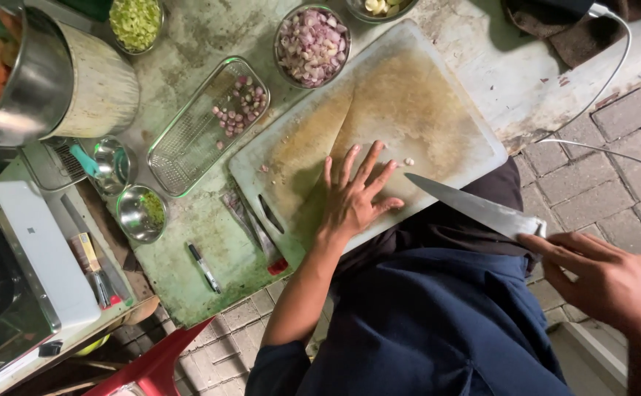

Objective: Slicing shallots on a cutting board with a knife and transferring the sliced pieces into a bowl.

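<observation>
My left hand (pixel 355 196) lies flat with fingers spread on a stained white cutting board (pixel 438 95), near its front edge. A few small pale bits (pixel 407 161) lie on the board just beyond my fingertips. My right hand (pixel 606 282) grips the handle of a large knife (pixel 474 209); the blade points left toward my left hand, hovering over the board's near corner. A metal bowl of chopped shallots (pixel 311 44) stands at the board's far edge.
A wire tray (pixel 181 147) with a few shallots lies left of the board. Small metal bowls (pixel 140 214), a bowl of chopped greens (pixel 136 23), a large steel pot (pixel 34 81), a pen (pixel 204 268) and a white cable (pixel 614 66) surround it.
</observation>
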